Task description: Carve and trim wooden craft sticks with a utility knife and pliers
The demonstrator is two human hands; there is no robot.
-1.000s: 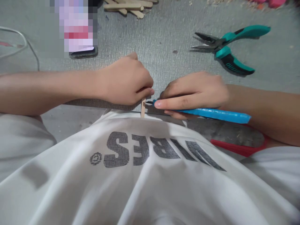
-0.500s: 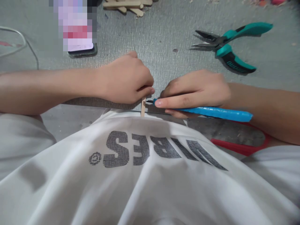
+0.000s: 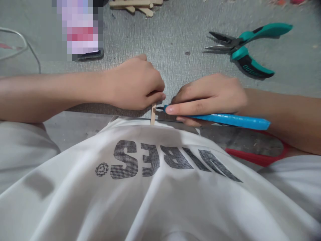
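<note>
My left hand [image 3: 140, 85] is closed over a wooden craft stick [image 3: 153, 115] at the table's near edge; the stick's lower end sticks out past the edge toward my white shirt. My right hand [image 3: 208, 97] grips a blue-handled craft knife [image 3: 235, 121], with a finger stretched along it near the blade. The dark blade tip [image 3: 159, 108] points left and meets or nearly meets the side of the stick. The upper part of the stick is hidden under my left fingers.
Teal-and-black needle-nose pliers [image 3: 235, 45] lie spread on the grey table [image 3: 180, 36]. Several craft sticks [image 3: 135, 4] are piled at the back. A phone [image 3: 90, 55], partly blurred out, lies at the left near a pale cable [image 3: 25, 43]. Below the right forearm is something red [image 3: 253, 157].
Both hands, the stick and the knife stay almost exactly in place. Only a very slight shift of the view shows.
</note>
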